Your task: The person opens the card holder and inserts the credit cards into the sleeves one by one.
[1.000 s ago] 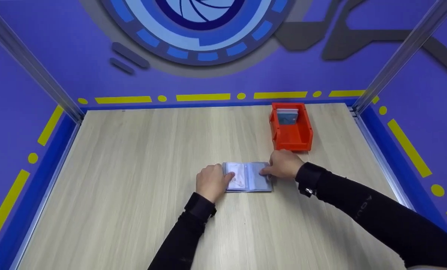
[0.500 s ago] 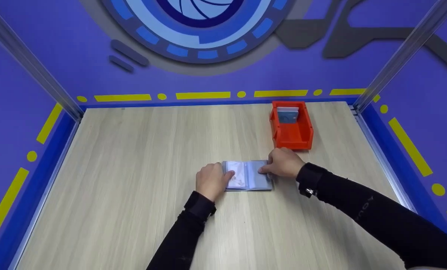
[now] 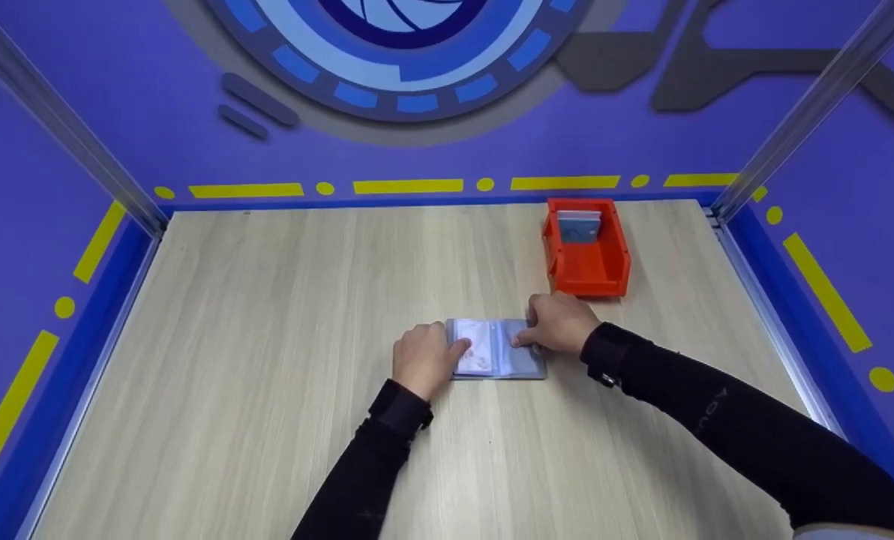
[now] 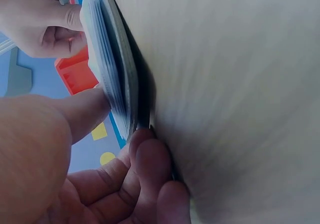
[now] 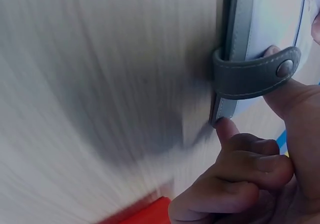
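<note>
A grey card holder (image 3: 526, 365) lies spread open on the table, clear plastic sleeves facing up. A white card (image 3: 474, 351) with a faint print shows in its left sleeve. My left hand (image 3: 421, 361) grips the left edge, thumb over the sleeves and fingers beneath the cover, as the left wrist view shows. At the opposite edge my right hand (image 3: 562, 322) pinches the holder, thumb on the right-hand sleeve and index fingertip at the cover's corner. A stitched strap (image 5: 245, 78) with a metal snap (image 5: 285, 68) curves up from that edge, across the right thumb.
Behind the right hand stands a red bin (image 3: 589, 289), with a few flat blue-grey card-like items (image 3: 579, 228) leaning at its back. The pale wooden table (image 3: 282, 337) is bounded by blue-purple panels (image 3: 342, 161) at the back and sides.
My right hand has shifted slightly left, its thumb further in over the right sleeve. The left hand keeps its grip, and the card holder stays in place.
</note>
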Available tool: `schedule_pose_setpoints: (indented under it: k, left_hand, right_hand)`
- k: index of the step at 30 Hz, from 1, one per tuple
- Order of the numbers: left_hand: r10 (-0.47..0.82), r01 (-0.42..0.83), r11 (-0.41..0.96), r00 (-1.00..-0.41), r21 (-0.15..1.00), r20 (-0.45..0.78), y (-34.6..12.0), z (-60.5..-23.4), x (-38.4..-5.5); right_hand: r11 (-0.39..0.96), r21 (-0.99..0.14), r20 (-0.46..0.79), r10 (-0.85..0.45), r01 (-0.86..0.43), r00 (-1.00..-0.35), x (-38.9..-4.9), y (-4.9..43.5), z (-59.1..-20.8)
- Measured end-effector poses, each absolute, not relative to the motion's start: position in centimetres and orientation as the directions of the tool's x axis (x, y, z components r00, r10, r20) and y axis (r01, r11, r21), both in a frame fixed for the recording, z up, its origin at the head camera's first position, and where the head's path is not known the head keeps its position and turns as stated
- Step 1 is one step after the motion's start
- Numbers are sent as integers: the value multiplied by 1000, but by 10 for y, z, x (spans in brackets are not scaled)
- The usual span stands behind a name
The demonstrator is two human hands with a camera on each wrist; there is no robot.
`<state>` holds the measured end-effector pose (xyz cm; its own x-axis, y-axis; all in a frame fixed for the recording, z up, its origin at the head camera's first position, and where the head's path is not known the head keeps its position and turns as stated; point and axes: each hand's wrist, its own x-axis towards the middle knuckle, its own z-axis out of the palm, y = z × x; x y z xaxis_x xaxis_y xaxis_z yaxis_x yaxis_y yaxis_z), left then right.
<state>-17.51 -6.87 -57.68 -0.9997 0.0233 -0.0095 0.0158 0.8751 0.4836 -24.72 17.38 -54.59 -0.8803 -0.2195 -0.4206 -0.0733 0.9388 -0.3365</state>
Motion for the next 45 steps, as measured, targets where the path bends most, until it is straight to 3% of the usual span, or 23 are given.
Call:
schedule_pose_setpoints:
  k: [17, 24, 39, 45]
  left_hand:
    - [25, 22, 886, -1000, 463, 0, -69, -578, -175]
    - [15, 9, 881, -1000, 474, -9, -69, -579, -175]
    - [8, 3, 877, -1000, 480, -8, -69, -577, -176]
    - [19, 22, 885, -1000, 466, 12, -69, -578, -176]
  right_hand:
    - [913, -369, -352, -312, -175, -883, -251, 172, -545]
    - [880, -456, -406, -337, -131, -850, -253, 174, -544]
    - [862, -507, -479, -265, 17, -837, -253, 175, -535]
    - [852, -523, -441, -292, -21, -849, -252, 177, -534]
